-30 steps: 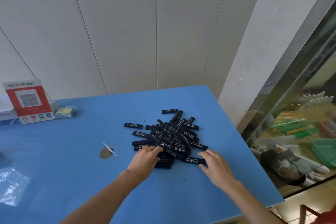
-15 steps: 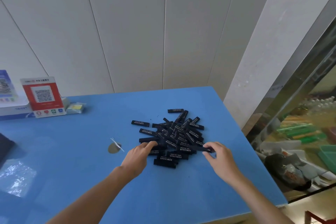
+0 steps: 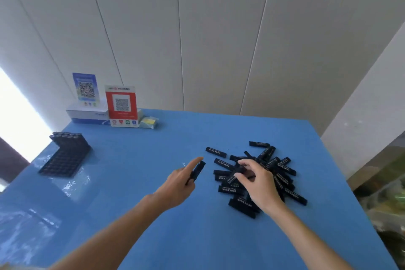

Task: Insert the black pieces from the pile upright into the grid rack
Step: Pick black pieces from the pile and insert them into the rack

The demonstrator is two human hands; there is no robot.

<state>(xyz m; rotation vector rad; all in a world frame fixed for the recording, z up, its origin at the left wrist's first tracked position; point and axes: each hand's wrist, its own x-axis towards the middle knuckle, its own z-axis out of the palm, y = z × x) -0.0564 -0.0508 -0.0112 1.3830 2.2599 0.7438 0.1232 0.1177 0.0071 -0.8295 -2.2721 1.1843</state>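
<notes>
A pile of small black rectangular pieces (image 3: pixel 276 173) with white lettering lies on the blue table (image 3: pixel 153 182), right of centre. My left hand (image 3: pixel 179 182) is lifted just left of the pile and holds one black piece (image 3: pixel 198 171) between thumb and fingers, index finger stretched out. My right hand (image 3: pixel 256 180) rests on the pile with its fingertips closed around a black piece (image 3: pixel 240 170). The black grid rack (image 3: pixel 63 160) sits far left on the table, with a row of pieces standing upright along its far edge (image 3: pixel 65 136).
A red QR-code stand (image 3: pixel 121 105), a blue QR-code card (image 3: pixel 85 86) on a white box (image 3: pixel 89 114), and a small yellow packet (image 3: pixel 149 121) stand along the back wall. Clear plastic film (image 3: pixel 28 226) lies at the table's left front. The table's right edge drops off beside the pile.
My view has swung left, bringing the grid rack into sight. My left hand has lifted a black piece out of the pile and drawn left; my right hand has moved onto the pile.
</notes>
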